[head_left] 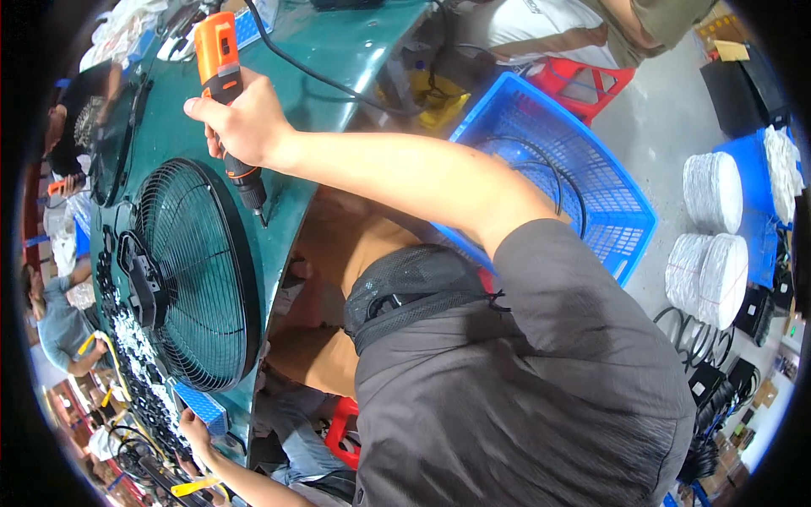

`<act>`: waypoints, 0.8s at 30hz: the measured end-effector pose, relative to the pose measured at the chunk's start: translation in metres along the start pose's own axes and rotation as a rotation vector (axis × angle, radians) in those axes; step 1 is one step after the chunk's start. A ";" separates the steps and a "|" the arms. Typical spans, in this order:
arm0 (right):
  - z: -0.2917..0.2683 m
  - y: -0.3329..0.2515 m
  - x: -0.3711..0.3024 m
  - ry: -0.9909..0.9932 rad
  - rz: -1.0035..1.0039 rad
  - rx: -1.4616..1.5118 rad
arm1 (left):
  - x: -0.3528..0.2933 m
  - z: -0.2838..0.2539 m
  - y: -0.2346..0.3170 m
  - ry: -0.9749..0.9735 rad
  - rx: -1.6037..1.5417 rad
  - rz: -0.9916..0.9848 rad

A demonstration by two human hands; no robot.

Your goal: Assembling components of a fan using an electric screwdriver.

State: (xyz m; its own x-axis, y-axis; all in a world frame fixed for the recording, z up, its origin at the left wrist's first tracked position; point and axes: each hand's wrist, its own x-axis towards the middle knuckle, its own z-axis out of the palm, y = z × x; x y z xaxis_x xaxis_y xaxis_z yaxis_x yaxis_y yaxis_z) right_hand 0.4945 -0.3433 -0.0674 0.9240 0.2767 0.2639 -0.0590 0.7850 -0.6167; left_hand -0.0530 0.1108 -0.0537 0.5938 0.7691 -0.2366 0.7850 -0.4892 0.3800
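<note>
Honestly, my right hand (241, 122) gripped the orange screwdriver (226, 101), bit at the black wire fan guard (190, 275) rim on the glossy green desk (338, 51). Slip risk: the tilted bit could skate off. Left hand (196, 427) probably steadied the guard's lower edge; grip unclear.

Glossy orange-and-black plastic driver (226, 101) over a smooth, glossy green worktop (338, 51). Black wire fan guard (198, 275), painted metal with a slight sheen. Moulded blue plastic crate (583, 177), latticed. Matt grey cloth sleeve (557, 338); black mesh pouch (414, 287).
</note>
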 end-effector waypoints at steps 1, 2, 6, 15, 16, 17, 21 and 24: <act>-0.005 0.002 0.001 0.025 0.021 0.019 | -0.001 0.001 0.004 0.015 0.022 0.003; -0.011 0.005 0.002 0.041 0.038 0.040 | -0.002 0.000 0.008 -0.006 -0.031 -0.001; -0.031 0.008 0.007 0.232 0.272 0.141 | -0.003 0.003 0.022 -0.004 -0.101 -0.043; -0.035 0.015 0.018 0.156 0.373 -0.004 | 0.005 0.014 0.002 0.180 -0.043 0.036; -0.036 0.016 0.017 0.145 0.381 0.010 | 0.007 0.014 -0.002 0.215 0.041 0.032; -0.037 0.016 0.018 0.122 0.375 0.017 | 0.007 0.015 -0.005 0.226 -0.007 0.084; -0.039 0.016 0.018 0.152 0.417 0.052 | 0.001 0.015 -0.004 0.214 -0.345 0.065; -0.037 0.015 0.017 0.164 0.457 0.024 | -0.019 0.017 0.011 0.332 -0.351 0.084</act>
State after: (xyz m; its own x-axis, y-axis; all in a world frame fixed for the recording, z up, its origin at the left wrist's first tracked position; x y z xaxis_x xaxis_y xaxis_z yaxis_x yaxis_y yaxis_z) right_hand 0.5235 -0.3472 -0.0998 0.8489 0.5065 -0.1512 -0.4794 0.6170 -0.6241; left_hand -0.0528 0.0835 -0.0600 0.5198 0.8502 0.0839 0.5956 -0.4310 0.6779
